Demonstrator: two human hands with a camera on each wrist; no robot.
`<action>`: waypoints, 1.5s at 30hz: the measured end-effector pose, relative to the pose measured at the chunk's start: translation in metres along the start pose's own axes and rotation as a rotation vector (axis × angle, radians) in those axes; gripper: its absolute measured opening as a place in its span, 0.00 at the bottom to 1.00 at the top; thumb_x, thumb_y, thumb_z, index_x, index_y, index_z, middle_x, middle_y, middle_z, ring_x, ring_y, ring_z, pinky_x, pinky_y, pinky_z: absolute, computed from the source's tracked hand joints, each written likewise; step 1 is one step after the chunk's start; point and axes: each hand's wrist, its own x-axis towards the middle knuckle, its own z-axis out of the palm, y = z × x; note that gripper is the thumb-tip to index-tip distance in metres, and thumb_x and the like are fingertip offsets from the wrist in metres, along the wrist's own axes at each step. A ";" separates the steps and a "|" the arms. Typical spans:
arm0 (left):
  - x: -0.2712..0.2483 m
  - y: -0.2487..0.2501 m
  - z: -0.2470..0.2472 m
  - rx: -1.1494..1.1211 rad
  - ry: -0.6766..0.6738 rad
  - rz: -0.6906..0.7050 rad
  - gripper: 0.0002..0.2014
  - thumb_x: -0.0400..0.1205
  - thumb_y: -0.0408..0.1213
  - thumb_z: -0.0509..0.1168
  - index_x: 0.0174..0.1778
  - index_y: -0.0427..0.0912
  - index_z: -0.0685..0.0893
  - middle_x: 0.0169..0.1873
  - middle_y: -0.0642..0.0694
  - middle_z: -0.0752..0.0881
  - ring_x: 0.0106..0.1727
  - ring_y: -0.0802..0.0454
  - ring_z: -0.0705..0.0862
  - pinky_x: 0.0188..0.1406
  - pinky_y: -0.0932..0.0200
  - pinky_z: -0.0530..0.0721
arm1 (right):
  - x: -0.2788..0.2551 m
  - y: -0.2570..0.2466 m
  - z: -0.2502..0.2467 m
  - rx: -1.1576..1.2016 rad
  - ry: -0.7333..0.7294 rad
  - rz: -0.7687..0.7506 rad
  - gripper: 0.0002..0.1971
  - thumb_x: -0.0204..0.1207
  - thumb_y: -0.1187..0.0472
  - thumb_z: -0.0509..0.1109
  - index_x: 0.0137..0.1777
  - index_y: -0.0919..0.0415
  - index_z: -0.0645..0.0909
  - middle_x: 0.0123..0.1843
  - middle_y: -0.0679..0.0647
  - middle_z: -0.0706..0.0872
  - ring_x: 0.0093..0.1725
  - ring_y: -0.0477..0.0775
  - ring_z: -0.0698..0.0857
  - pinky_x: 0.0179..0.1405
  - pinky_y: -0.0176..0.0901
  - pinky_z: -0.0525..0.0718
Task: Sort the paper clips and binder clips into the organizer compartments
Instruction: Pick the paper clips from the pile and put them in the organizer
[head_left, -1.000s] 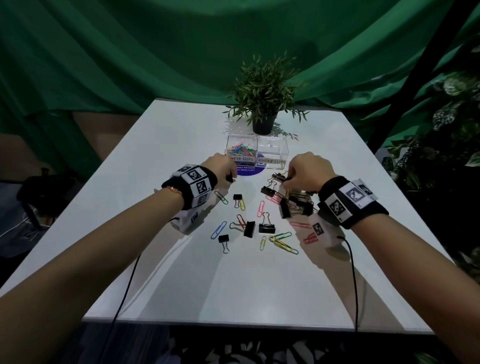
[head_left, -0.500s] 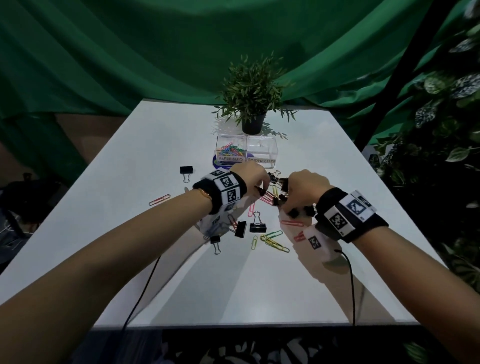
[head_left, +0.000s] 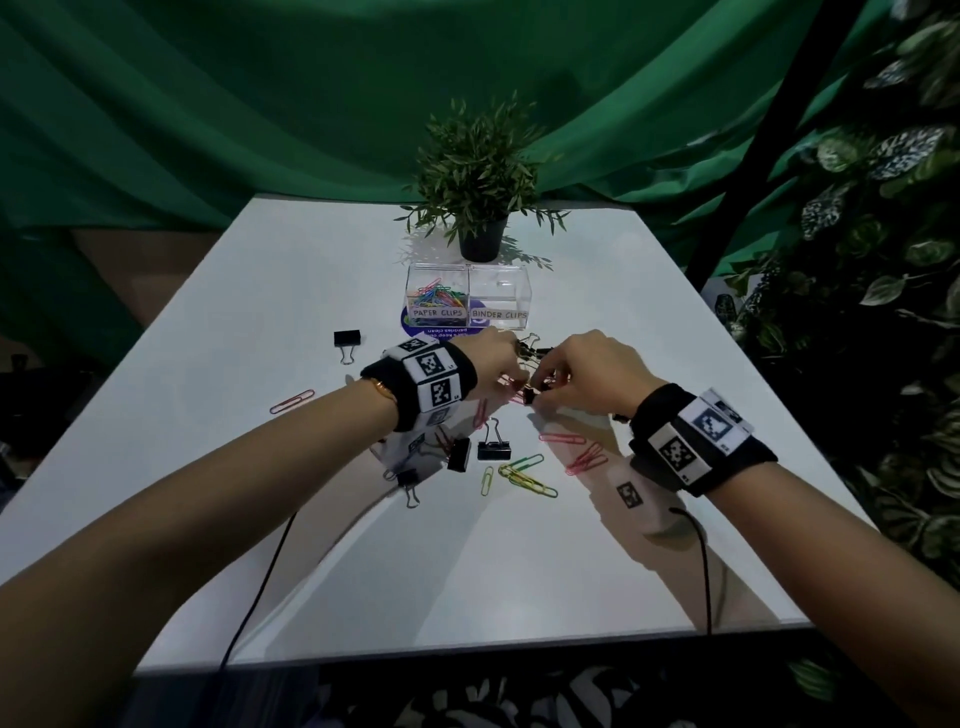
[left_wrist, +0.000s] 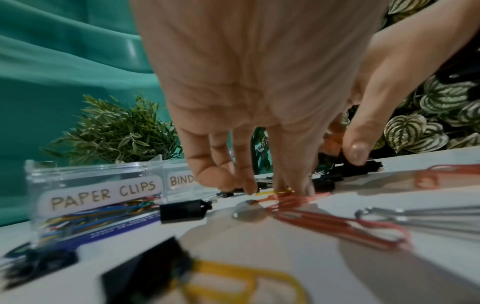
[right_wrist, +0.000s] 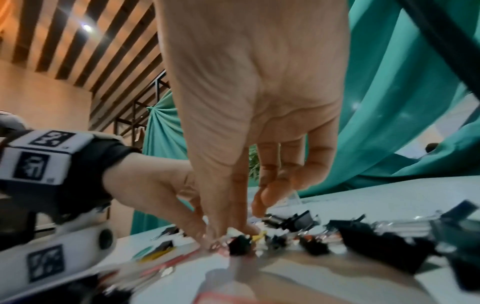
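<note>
The clear organizer (head_left: 522, 296) stands mid-table; its PAPER CLIPS side (head_left: 435, 299) holds several coloured clips, while its BINDER CLIPS side (head_left: 498, 291) looks empty. In front of it both hands meet over a tangled pile. My left hand (head_left: 517, 376) has its fingertips down on a yellow paper clip (left_wrist: 274, 192) among pink ones, pinching it (left_wrist: 270, 190). My right hand (head_left: 540, 387) pinches a black binder clip (right_wrist: 240, 243) at the table surface (right_wrist: 244, 230). More black binder clips (right_wrist: 384, 238) lie to its right. Palms hide part of the pile.
Loose binder clips (head_left: 347, 339) (head_left: 493, 449) (head_left: 458, 453) and paper clips (head_left: 292, 401) (head_left: 524, 475) (head_left: 563, 439) lie scattered on the white table (head_left: 467, 597). A potted plant (head_left: 480, 176) stands behind the organizer. Wrist cables trail over the front edge.
My left hand has moved right and joined the right hand at the pile. The right hand has lowered onto the binder clips. The head view has turned slightly left.
</note>
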 end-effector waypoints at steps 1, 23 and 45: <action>-0.004 -0.001 0.001 0.020 -0.020 -0.022 0.15 0.81 0.43 0.65 0.63 0.51 0.86 0.55 0.40 0.78 0.59 0.38 0.76 0.52 0.44 0.83 | -0.001 -0.004 0.002 -0.001 0.002 -0.030 0.13 0.65 0.45 0.78 0.51 0.39 0.88 0.40 0.44 0.84 0.42 0.49 0.80 0.26 0.36 0.66; -0.002 0.033 -0.005 0.210 0.007 0.031 0.20 0.86 0.38 0.53 0.76 0.50 0.73 0.72 0.42 0.72 0.73 0.41 0.70 0.44 0.57 0.66 | -0.008 0.030 -0.003 -0.097 0.013 0.051 0.16 0.75 0.62 0.66 0.57 0.45 0.88 0.53 0.52 0.86 0.57 0.61 0.83 0.40 0.44 0.72; -0.028 0.006 -0.003 -0.162 -0.012 -0.144 0.11 0.82 0.35 0.64 0.60 0.42 0.84 0.55 0.43 0.85 0.53 0.46 0.82 0.45 0.56 0.80 | -0.032 0.017 -0.018 -0.035 -0.366 0.040 0.27 0.56 0.51 0.86 0.53 0.59 0.81 0.40 0.50 0.86 0.32 0.50 0.86 0.27 0.39 0.80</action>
